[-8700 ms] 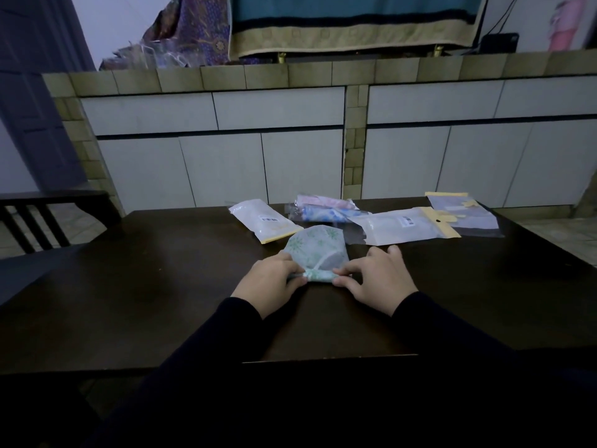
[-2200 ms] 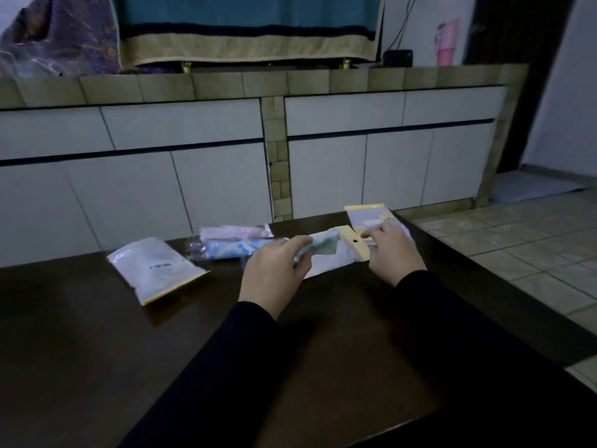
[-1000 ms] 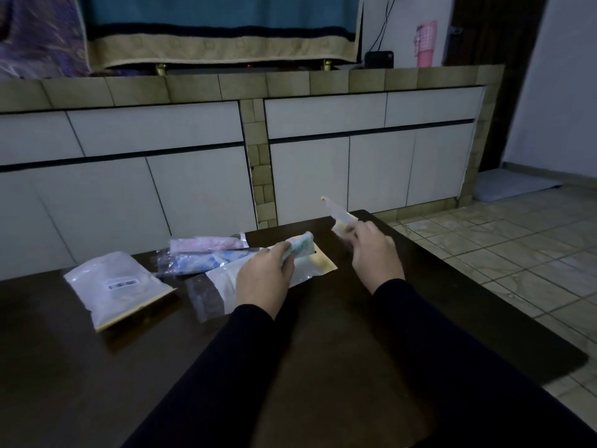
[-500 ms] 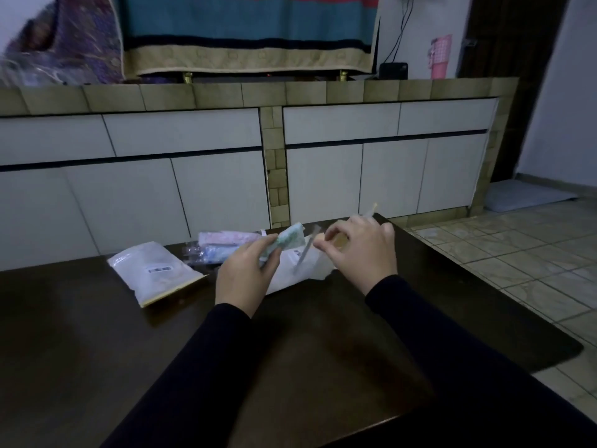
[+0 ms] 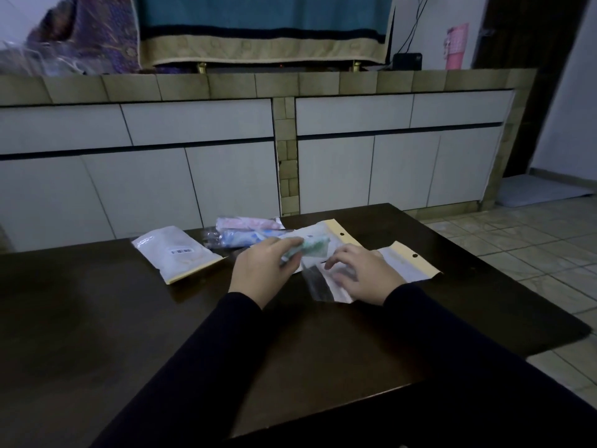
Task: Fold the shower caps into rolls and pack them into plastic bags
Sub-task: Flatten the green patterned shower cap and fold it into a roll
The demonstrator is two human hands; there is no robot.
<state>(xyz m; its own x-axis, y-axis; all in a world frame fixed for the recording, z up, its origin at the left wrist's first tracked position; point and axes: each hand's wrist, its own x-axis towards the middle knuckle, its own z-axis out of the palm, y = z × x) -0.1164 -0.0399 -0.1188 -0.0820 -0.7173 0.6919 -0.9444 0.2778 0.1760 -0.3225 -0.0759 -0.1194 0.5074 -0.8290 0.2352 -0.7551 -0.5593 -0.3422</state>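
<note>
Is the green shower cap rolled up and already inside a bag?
Rolled, not bagged. The green shower cap is a tight roll gripped in the left hand, above the plastic bag that the right hand touches.

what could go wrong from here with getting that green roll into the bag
1. The left hand pinches the green roll by one end only; it could spring loose and unroll before it goes in.
2. The right hand rests on the flat bag with straight fingers and the mouth looks closed, so the roll may catch on the edge.
3. Another bag lies right beneath the roll, so the wrong one could get picked up.
</note>
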